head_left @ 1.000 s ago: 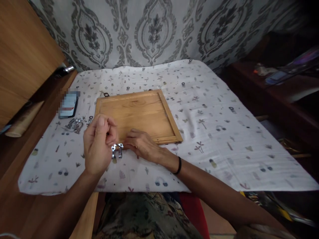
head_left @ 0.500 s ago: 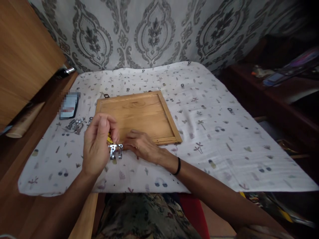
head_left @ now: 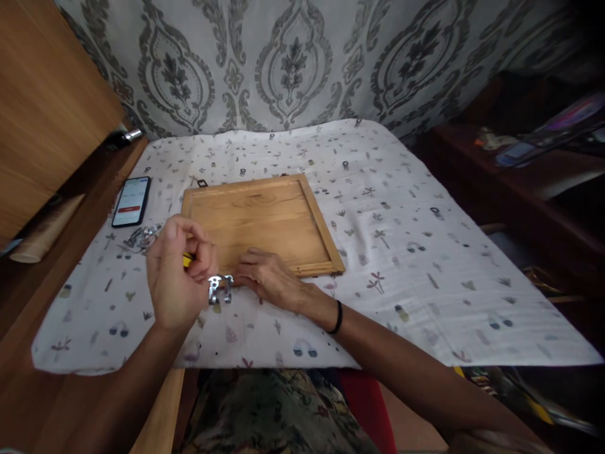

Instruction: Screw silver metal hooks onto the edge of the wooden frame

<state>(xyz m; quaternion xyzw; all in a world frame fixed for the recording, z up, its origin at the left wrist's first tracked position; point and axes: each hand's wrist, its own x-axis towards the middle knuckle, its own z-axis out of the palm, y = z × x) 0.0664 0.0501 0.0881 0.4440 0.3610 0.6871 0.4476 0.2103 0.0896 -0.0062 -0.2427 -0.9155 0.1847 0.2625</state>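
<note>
A shallow wooden tray-like board (head_left: 265, 221) lies on a patterned white cloth (head_left: 401, 265). At its near edge sits a small metal double hook (head_left: 220, 287). My right hand (head_left: 267, 277) lies on the cloth with its fingers pressed against the hook and the board's edge. My left hand (head_left: 177, 274) hovers just left of the hook, fingers curled round a small yellow-handled tool (head_left: 188, 260), most of it hidden in the hand.
A phone (head_left: 131, 200) lies at the cloth's left, with a heap of metal hooks (head_left: 140, 238) just below it. A wooden cabinet (head_left: 42, 107) stands at the left, a patterned wall behind, a dark shelf with clutter (head_left: 534, 151) at the right.
My left hand has shifted slightly left and turned, and the yellow tool now shows between its fingers. The right hand and the hook have stayed put.
</note>
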